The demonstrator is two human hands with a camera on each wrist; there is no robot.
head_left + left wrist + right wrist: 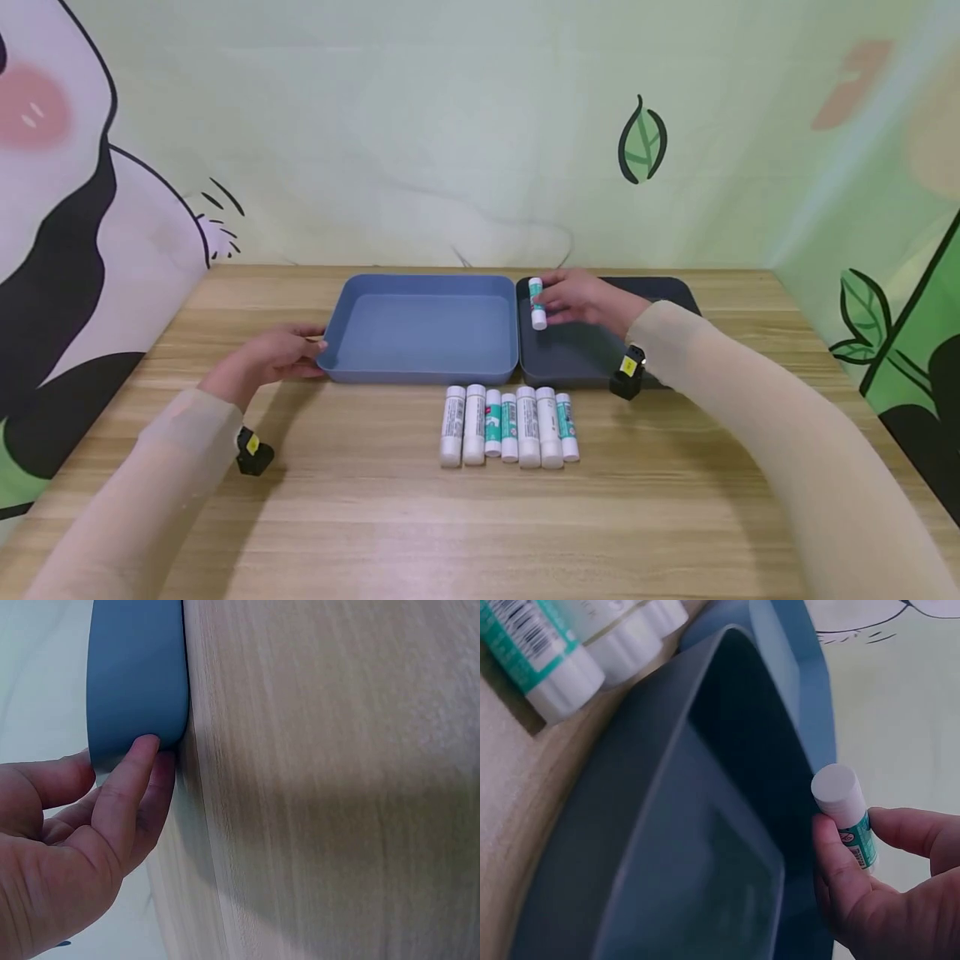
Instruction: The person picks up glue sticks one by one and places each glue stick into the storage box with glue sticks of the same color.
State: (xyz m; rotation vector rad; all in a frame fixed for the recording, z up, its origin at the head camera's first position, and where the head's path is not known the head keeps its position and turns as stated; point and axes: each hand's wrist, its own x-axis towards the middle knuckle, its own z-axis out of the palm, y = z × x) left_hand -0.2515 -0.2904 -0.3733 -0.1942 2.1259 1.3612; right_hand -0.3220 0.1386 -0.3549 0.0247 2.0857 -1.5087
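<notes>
Over the left part of the dark tray [577, 358], the right hand [585, 298] pinches a green-and-white glue stick [537, 305] between thumb and fingers. The right wrist view shows that glue stick [844, 799] held by the right hand [900, 900] above the tray. The left hand [281, 354] touches the left end of the blue tray [420, 377]; in the left wrist view the fingers of the left hand [82, 847] rest against the outer corner of the blue tray [139, 682], thumb at its rim. The inside of the blue tray holds nothing.
In front of the trays, several glue sticks [528, 425], some white and some green-and-white, lie side by side in a row on the wooden table [360, 517]. The two trays stand edge to edge near a printed backdrop [420, 150].
</notes>
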